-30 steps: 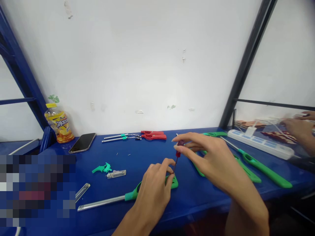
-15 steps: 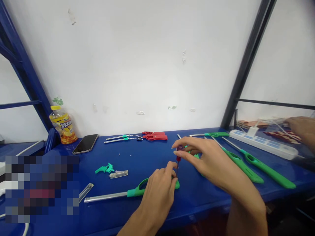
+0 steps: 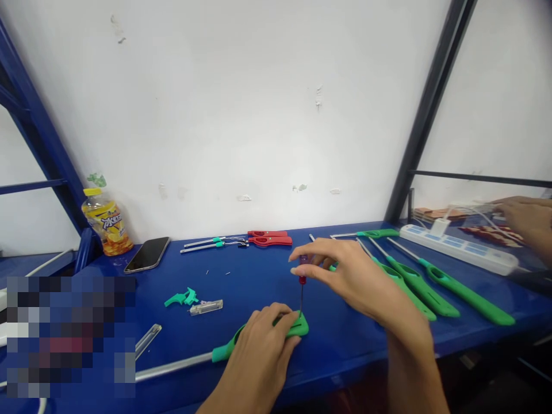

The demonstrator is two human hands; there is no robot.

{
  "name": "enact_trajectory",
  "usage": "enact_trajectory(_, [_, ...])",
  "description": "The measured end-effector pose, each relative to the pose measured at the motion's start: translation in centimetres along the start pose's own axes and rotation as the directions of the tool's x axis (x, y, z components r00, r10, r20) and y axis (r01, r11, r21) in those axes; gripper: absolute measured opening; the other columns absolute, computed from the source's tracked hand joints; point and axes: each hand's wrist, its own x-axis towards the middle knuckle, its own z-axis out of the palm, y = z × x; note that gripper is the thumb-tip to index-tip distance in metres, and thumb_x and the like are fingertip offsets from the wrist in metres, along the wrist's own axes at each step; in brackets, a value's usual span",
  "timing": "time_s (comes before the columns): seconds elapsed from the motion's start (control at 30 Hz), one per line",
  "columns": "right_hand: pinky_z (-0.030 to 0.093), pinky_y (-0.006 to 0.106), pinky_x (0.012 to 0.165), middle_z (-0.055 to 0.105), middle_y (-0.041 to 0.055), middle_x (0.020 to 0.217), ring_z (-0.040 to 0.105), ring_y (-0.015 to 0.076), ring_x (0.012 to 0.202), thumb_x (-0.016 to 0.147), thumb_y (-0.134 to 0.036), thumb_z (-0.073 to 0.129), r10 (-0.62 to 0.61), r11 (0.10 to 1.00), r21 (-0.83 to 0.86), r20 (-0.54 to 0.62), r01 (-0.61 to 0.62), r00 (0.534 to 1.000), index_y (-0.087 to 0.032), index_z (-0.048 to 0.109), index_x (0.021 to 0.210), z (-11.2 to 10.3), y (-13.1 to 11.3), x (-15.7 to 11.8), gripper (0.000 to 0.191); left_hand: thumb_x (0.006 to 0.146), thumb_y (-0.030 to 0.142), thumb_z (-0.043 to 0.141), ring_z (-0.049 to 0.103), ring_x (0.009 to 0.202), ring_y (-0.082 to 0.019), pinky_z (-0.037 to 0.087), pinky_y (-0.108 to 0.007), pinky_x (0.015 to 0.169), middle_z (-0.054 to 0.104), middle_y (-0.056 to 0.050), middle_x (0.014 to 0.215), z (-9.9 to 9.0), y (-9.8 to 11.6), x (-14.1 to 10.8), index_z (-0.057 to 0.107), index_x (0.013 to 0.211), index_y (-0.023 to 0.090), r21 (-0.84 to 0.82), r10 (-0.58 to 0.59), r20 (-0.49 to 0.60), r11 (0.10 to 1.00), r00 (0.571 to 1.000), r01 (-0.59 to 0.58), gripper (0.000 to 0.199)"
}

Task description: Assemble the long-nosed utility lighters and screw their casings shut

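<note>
- Green lighter [image 3: 297, 329]: near side of the blue table [image 3: 250, 282], centre, lying flat; handle to the right, metal tube [image 3: 176, 367] running left. Tube's left end hidden.
- Handling guess: light, stiff plastic shell, smooth, so it could skid or roll under side load. Hold the handle by its two long edges near the right end; leave the tube alone, poor lever.
- Left hand [image 3: 263, 345]: wrapped over the handle, thumb on the near edge, index on the far edge, pinching it; other fingers bunched, partly hidden.
- Screwdriver [image 3: 302, 280]: upright, tip down at the handle's right end; can't tell if seated. Likely light and rigid; best held by the grip, twisted by fingertips.
- Right hand [image 3: 345, 267]: thumb and index pinching the grip, rest curled loosely.
- Left of that: clear plastic piece [image 3: 207, 307], teal parts [image 3: 183, 297].
- Far centre: red lighters [image 3: 271, 241].
- Right: more green lighters [image 3: 470, 293].
</note>
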Motion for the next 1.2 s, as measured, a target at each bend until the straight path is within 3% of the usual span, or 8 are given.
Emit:
enact_trajectory(0.1, [0.056,0.035,0.09,0.083,-0.0004,0.11,0.076,0.0237,0.101,0.103,-0.037,0.069,-0.061,0.998,0.01,-0.017,0.061,0.998,-0.033,0.082,0.118,0.5,-0.2,0.4,0.02,0.104,0.014,0.054,0.072,0.11,-0.028,0.06,-0.047,0.096,0.071,-0.007,0.131,-0.2,-0.7,-0.8,0.067,0.135,0.025,0.058,0.008,-0.009,0.998,1.0,-0.008,0.036])
enact_trajectory(0.23, [0.053,0.038,0.1,0.08,0.0007,0.127,0.073,0.024,0.117,0.109,-0.028,0.057,-0.174,0.983,0.052,-0.019,0.174,0.985,-0.034,0.079,0.125,1.1,0.0,1.0,0.028,0.105,0.015,0.052,0.073,0.108,-0.028,0.061,-0.046,0.096,0.071,-0.007,0.131,-0.5,-1.3,-1.2,0.069,0.134,0.026,0.085,0.0,-0.053,0.996,0.999,0.005,0.035])
enact_trajectory(0.33, [0.054,0.035,0.093,0.082,-0.0001,0.117,0.075,0.0219,0.106,0.107,-0.028,0.061,-0.185,0.976,0.113,-0.006,0.185,0.983,-0.033,0.078,0.123,1.5,0.2,1.4,0.023,0.104,0.015,0.054,0.074,0.106,-0.027,0.061,-0.043,0.094,0.072,-0.007,0.129,-0.6,-1.6,-1.2,0.071,0.131,0.027,0.071,-0.001,-0.078,0.997,0.997,0.007,0.035])
enact_trajectory(0.47, [0.052,0.03,0.079,0.08,-0.0016,0.094,0.073,0.0177,0.087,0.102,-0.032,0.072,-0.182,0.969,0.164,-0.027,0.184,0.983,-0.028,0.078,0.103,1.9,0.3,1.8,0.008,0.103,0.014,0.056,0.073,0.107,-0.028,0.06,-0.046,0.095,0.072,-0.007,0.129,-0.7,-1.8,-1.0,0.071,0.13,0.027,0.043,-0.02,-0.068,0.999,0.997,0.023,0.034])
enact_trajectory(0.67, [0.047,0.028,0.065,0.075,-0.0024,0.077,0.064,0.0147,0.068,0.103,-0.039,0.069,-0.161,0.973,0.162,-0.026,0.163,0.987,-0.024,0.077,0.093,2.0,0.0,1.6,0.02,0.103,0.013,0.053,0.072,0.107,-0.028,0.06,-0.05,0.096,0.071,-0.008,0.127,-1.0,-1.5,-0.8,0.07,0.129,0.024,0.037,-0.007,-0.054,0.999,0.999,0.009,0.033])
enact_trajectory(0.83, [0.051,0.028,0.068,0.079,-0.0003,0.084,0.068,0.0148,0.067,0.107,-0.04,0.061,-0.169,0.956,0.245,0.016,0.16,0.985,-0.023,0.078,0.093,1.8,-0.5,1.4,0.027,0.104,0.013,0.051,0.072,0.108,-0.029,0.06,-0.049,0.096,0.072,-0.008,0.126,-1.0,-1.3,-0.9,0.069,0.129,0.025,0.059,0.006,-0.064,0.998,0.998,-0.003,0.033])
enact_trajectory(1.03, [0.044,0.026,0.058,0.063,-0.0059,0.062,0.056,0.012,0.056,0.1,-0.037,0.07,-0.058,0.963,0.264,-0.002,0.056,0.998,-0.023,0.062,0.077,2.0,-0.5,1.4,0.028,0.104,0.013,0.052,0.071,0.107,-0.029,0.059,-0.051,0.098,0.071,-0.008,0.127,-1.2,-1.2,-0.9,0.068,0.127,0.026,0.063,0.001,-0.046,0.998,0.999,0.002,0.031])
enact_trajectory(1.2, [0.043,0.025,0.056,0.057,-0.0071,0.057,0.055,0.0118,0.053,0.1,-0.04,0.07,-0.05,0.943,0.333,0.079,0.021,0.996,-0.023,0.069,0.086,1.7,-0.6,1.2,0.023,0.104,0.013,0.051,0.071,0.108,-0.029,0.059,-0.051,0.099,0.07,-0.008,0.127,-1.3,-1.1,-0.7,0.067,0.127,0.026,0.061,0.024,-0.043,0.998,0.999,-0.022,0.031])
